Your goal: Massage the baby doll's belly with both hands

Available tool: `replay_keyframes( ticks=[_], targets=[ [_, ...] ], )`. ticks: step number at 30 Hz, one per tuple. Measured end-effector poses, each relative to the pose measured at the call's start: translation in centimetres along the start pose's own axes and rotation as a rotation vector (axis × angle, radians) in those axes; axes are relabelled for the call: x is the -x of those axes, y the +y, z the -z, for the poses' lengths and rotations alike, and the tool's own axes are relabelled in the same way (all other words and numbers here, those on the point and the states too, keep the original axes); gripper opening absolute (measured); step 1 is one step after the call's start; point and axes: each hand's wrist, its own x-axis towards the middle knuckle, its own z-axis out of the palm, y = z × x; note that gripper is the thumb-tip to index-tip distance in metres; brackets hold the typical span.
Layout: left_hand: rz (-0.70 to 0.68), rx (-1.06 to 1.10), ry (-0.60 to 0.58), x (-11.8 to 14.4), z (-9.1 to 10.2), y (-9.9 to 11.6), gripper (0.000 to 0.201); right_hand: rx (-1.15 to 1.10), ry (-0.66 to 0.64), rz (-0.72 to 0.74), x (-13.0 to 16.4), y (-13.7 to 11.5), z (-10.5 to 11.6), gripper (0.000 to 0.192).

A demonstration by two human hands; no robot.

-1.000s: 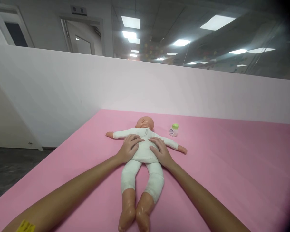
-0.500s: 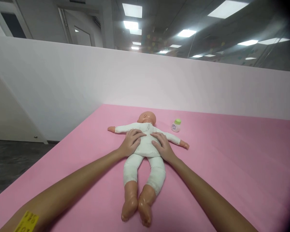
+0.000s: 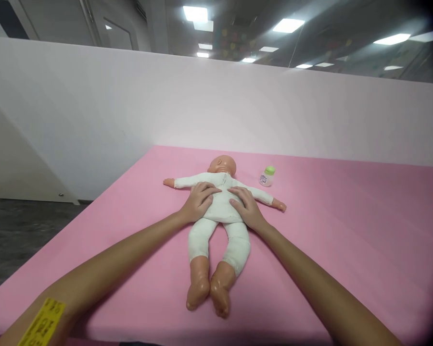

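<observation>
A baby doll (image 3: 222,204) with a white cloth body lies on its back on the pink table surface (image 3: 140,283). Its head is turned to the left, its arms are spread and its bare plastic feet point toward me. My left hand (image 3: 199,202) rests on the left side of the doll's torso, fingers stretched over the belly. On the opposite side of the torso lies my right hand (image 3: 248,206), its fingers also extended. Between the two sets of fingertips a narrow strip of the white cloth shows.
Beyond the doll's arm on the right stands a small clear bottle (image 3: 266,179) with a green cap. A white partition wall (image 3: 216,105) rises along the table's far edge. A yellow printed label (image 3: 43,323) sticks to my left forearm. A door (image 3: 18,158) stands at the left.
The camera view has tilted down slightly, so the doll, bottle and hands appear higher, and the table's near edge now shows. Both hands stay on the doll's torso.
</observation>
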Motion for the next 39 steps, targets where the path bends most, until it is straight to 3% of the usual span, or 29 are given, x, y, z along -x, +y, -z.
replay_keyframes(
  ticks=[39],
  targets=[
    [-0.038,-0.032,-0.004,-0.21,-0.52,-0.30,0.037,0.037,0.003,0.051,0.12,0.63,0.24,0.036]
  ],
)
